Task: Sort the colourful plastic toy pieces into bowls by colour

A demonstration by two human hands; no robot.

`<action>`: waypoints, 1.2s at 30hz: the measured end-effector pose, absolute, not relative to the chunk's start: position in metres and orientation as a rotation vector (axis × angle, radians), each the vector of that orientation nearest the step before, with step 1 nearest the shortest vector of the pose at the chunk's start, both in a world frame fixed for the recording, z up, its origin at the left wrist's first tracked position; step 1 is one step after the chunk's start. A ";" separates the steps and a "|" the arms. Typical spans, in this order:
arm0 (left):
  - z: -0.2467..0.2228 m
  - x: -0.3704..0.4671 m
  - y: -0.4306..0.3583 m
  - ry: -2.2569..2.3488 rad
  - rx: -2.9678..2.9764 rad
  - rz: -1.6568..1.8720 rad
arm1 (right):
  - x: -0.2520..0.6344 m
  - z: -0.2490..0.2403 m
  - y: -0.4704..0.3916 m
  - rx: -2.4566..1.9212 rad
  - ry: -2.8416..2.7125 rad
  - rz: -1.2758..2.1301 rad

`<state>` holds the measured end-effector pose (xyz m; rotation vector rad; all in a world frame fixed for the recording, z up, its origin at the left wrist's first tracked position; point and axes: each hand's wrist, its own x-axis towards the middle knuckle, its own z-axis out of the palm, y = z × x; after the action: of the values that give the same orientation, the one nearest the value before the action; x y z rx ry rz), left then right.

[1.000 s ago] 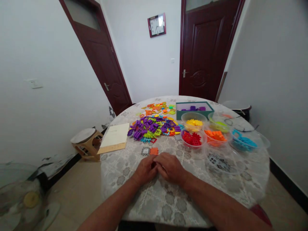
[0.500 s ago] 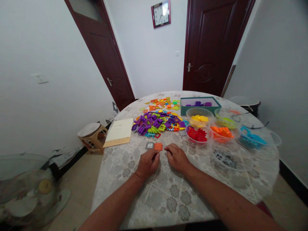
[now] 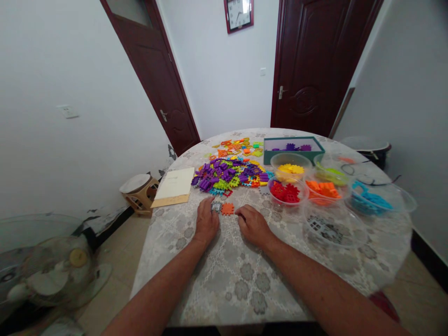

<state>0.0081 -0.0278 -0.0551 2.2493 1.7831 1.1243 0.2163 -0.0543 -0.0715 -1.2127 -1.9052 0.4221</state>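
Observation:
A grey square interlocking plastic tile (image 3: 216,206) with a window grid lies flat on the tablecloth. An orange notched tile (image 3: 228,208) sits directly against its right side. My left hand (image 3: 207,223) is at the grey tile's left edge, forefinger stretched along it and thumb at its near corner, gripping it. Close to the orange tile's right edge rests my right hand (image 3: 253,226), its fingers curled and a fingertip beside the tile. I see nothing in the right hand. Beyond the tiles is a heap of purple, green and blue plastic pieces (image 3: 227,175).
Clear bowls hold yellow pieces (image 3: 291,170), red pieces (image 3: 285,191), orange pieces (image 3: 322,189), blue pieces (image 3: 371,198) and grey pieces (image 3: 325,228). A green-edged box (image 3: 294,157) stands behind them. At the left lies an open booklet (image 3: 175,183); farther back are loose orange pieces (image 3: 233,148).
My left hand has shifted left and forward from below the tiles to the grey tile's left edge. My right hand is nearly where it was. The camera view has tilted slightly.

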 end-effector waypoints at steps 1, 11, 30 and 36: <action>-0.056 0.009 -0.027 1.782 2.275 1.074 | 0.216 -0.072 -0.054 -1.209 -1.903 0.422; -0.035 0.005 -0.008 1.686 2.469 0.440 | 0.217 -0.063 -0.059 -1.222 -1.877 0.408; -0.033 -0.032 0.018 1.278 2.472 0.605 | 0.188 -0.043 -0.034 -1.650 -2.167 0.275; -0.034 -0.036 0.030 1.291 2.444 0.646 | 0.189 -0.042 -0.037 -1.589 -2.112 0.211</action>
<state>-0.0364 0.0305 -0.0336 2.4444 1.2915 0.6461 0.1887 -0.0365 -0.0424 -1.5894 -2.1124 0.2110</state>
